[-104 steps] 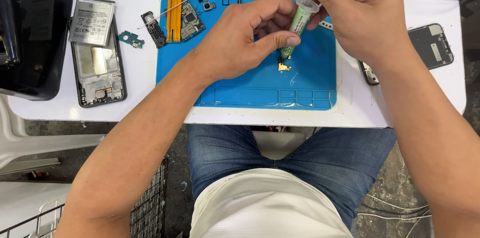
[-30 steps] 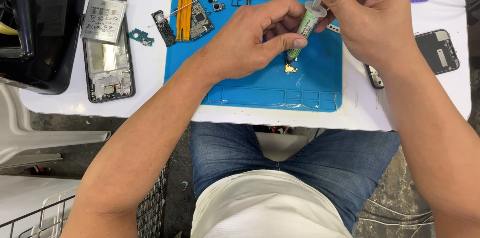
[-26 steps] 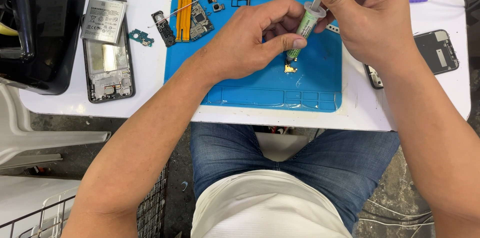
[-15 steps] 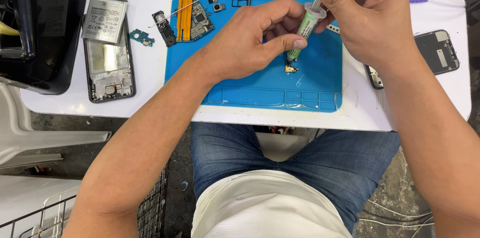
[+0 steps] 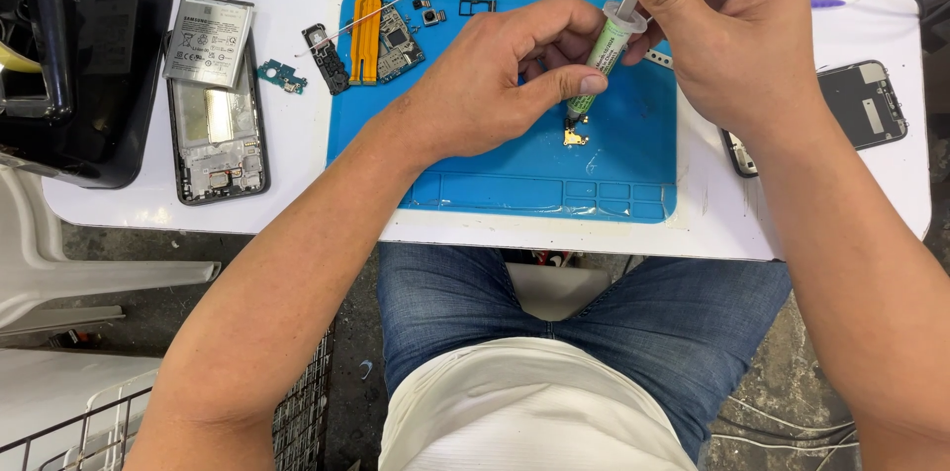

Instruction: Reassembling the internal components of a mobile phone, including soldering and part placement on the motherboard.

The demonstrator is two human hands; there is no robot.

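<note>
My right hand grips a green syringe near its plunger, tilted with the tip down. The tip touches a small gold-coloured part lying on the blue work mat. My left hand rests on the mat and steadies the syringe barrel between thumb and fingers, just above the part.
A circuit board, an orange flex cable and small parts lie at the mat's far left. A phone frame with a battery sits left on the white table. A dark phone screen lies right; a black tray far left.
Hands and syringe stay almost still over the gold part in the last second. Since 3.5 s ago the view has shifted slightly.
</note>
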